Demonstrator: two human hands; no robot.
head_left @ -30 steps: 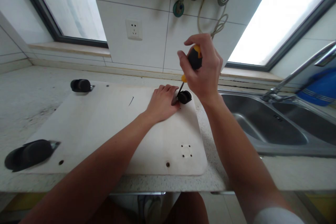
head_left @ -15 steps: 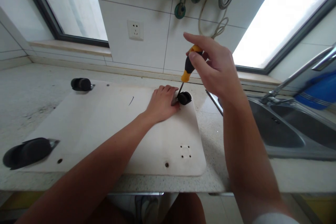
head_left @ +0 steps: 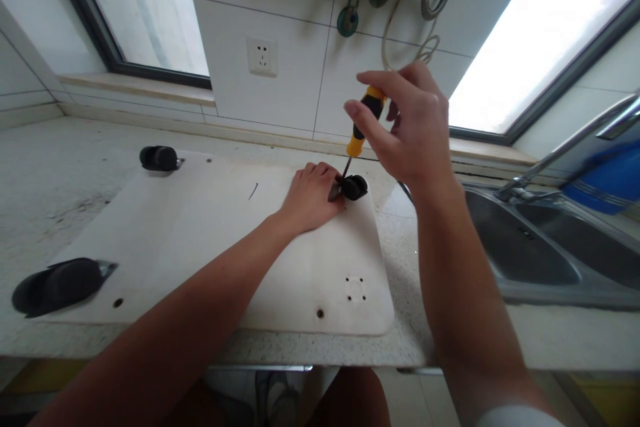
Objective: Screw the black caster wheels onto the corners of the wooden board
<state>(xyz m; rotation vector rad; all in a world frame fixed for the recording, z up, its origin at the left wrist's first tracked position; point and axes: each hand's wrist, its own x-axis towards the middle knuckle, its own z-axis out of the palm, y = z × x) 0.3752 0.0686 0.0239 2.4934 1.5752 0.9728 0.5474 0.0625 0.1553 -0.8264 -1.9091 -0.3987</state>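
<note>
A white board (head_left: 210, 227) lies on the countertop, with a black caster (head_left: 355, 187) at its far right corner. My left hand (head_left: 313, 195) rests on the board with its index finger and thumb around the caster's metal base; part of that grip is hidden. Above it, my right hand (head_left: 410, 121) holds a yellow-and-black screwdriver (head_left: 369, 110) by the handle, thumb lifted away from it. The tilted shaft reaches down to the caster's base, where the tip is hidden. Two more casters, one far left (head_left: 159, 158) and one near left (head_left: 59, 285), stand on the board.
Small screw holes (head_left: 356, 288) and a larger hole (head_left: 320, 313) mark the board's near right corner. To the right is a steel double sink (head_left: 520, 233) with a faucet (head_left: 565, 147) and a blue item (head_left: 607, 177). A socket (head_left: 262, 56) and pipe valves (head_left: 347, 19) are on the wall behind.
The right thumb has come away from the screwdriver handle and the hand has shifted slightly. My left hand stays at the caster. The whole view has moved a little.
</note>
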